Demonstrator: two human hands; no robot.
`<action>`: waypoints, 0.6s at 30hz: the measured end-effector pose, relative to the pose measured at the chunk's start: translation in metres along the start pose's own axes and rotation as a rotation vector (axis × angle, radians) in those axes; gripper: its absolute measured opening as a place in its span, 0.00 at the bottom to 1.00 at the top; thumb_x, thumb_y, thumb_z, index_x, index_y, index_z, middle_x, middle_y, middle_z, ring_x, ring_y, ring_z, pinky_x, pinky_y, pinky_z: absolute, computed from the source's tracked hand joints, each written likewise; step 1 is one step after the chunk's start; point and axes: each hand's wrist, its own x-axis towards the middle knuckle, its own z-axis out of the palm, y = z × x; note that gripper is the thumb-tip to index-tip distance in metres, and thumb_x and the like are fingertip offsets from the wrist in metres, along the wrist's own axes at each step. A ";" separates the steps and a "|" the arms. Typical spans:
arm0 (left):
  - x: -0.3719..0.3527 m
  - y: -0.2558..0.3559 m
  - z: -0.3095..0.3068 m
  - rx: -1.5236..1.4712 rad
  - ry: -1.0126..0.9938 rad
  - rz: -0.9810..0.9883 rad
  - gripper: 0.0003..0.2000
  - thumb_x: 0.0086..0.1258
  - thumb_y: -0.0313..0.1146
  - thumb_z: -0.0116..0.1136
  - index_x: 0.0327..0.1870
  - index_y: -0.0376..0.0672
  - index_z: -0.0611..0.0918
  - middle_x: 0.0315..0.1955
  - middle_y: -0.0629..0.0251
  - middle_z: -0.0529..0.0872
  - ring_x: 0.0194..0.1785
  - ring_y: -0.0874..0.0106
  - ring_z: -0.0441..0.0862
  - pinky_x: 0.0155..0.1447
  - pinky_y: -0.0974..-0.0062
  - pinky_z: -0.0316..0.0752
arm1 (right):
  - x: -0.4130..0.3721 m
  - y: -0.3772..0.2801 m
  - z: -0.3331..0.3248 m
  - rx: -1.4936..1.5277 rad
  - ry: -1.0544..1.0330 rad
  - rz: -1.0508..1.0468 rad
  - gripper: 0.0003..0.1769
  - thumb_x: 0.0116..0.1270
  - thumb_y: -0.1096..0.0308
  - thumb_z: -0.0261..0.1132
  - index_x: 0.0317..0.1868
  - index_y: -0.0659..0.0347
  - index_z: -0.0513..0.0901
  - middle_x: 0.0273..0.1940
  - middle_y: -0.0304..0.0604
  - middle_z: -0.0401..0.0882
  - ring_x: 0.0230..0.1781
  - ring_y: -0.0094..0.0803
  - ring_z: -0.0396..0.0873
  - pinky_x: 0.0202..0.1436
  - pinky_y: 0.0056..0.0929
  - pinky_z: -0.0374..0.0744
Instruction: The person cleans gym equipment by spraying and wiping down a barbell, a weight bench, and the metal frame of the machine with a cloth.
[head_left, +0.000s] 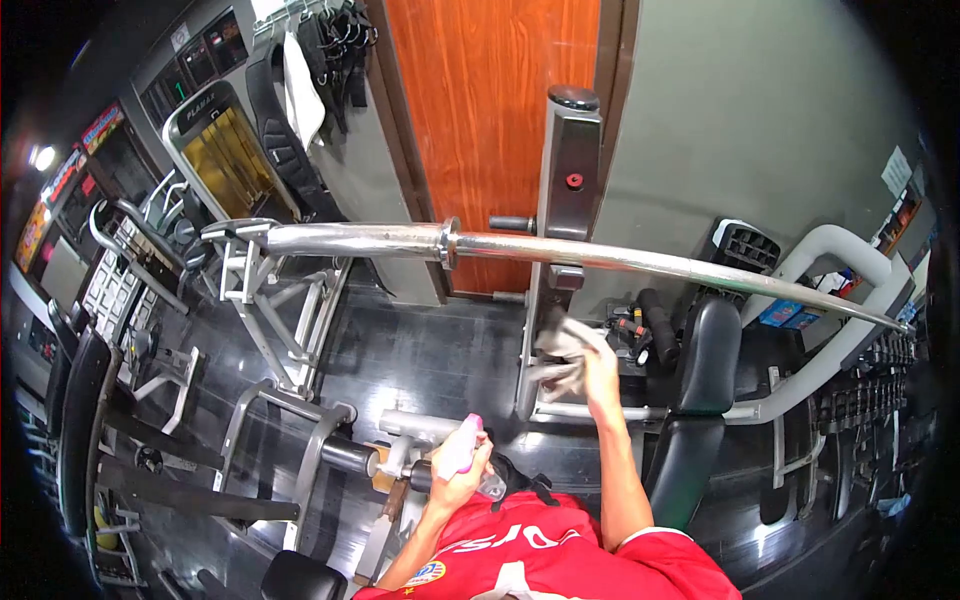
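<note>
My left hand (452,488), low in front of the red shirt, is closed round a spray bottle with a pink top (466,446); clear plastic shows below the fingers. My right hand (600,376) reaches forward, gripping a crumpled whitish cloth (563,352) that is smeared by motion. Behind the cloth stands the dark upright post (570,160) of a machine, and the cloth overlaps its lower part in this view. A long chrome barbell (620,252) crosses above both hands.
A black padded seat (690,455) stands close to my right arm. Grey-framed gym machines (285,325) fill the left side, with a padded roller (350,455) near my left hand. Dumbbells (865,385) line the far right. A wooden door (490,110) is straight ahead.
</note>
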 end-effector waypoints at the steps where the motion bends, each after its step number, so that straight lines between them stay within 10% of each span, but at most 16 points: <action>1: 0.003 0.001 0.000 0.056 -0.032 -0.030 0.10 0.65 0.22 0.62 0.46 0.32 0.80 0.32 0.63 0.85 0.23 0.81 0.80 0.28 0.81 0.76 | -0.006 0.010 -0.002 0.208 0.125 0.013 0.23 0.69 0.76 0.43 0.64 0.63 0.70 0.52 0.49 0.78 0.52 0.32 0.78 0.56 0.34 0.79; 6: 0.019 -0.010 0.014 0.026 -0.082 -0.084 0.13 0.65 0.23 0.61 0.50 0.35 0.80 0.34 0.65 0.86 0.24 0.82 0.80 0.28 0.82 0.76 | -0.064 0.086 -0.038 0.664 0.536 0.150 0.22 0.78 0.61 0.44 0.67 0.58 0.65 0.56 0.46 0.75 0.51 0.36 0.79 0.55 0.37 0.80; 18: 0.038 -0.040 0.043 0.209 -0.156 0.063 0.04 0.64 0.27 0.62 0.36 0.39 0.80 0.19 0.69 0.79 0.24 0.82 0.76 0.29 0.80 0.71 | -0.106 0.117 -0.032 0.587 0.598 0.213 0.23 0.78 0.57 0.42 0.68 0.54 0.64 0.58 0.46 0.74 0.55 0.40 0.77 0.56 0.42 0.78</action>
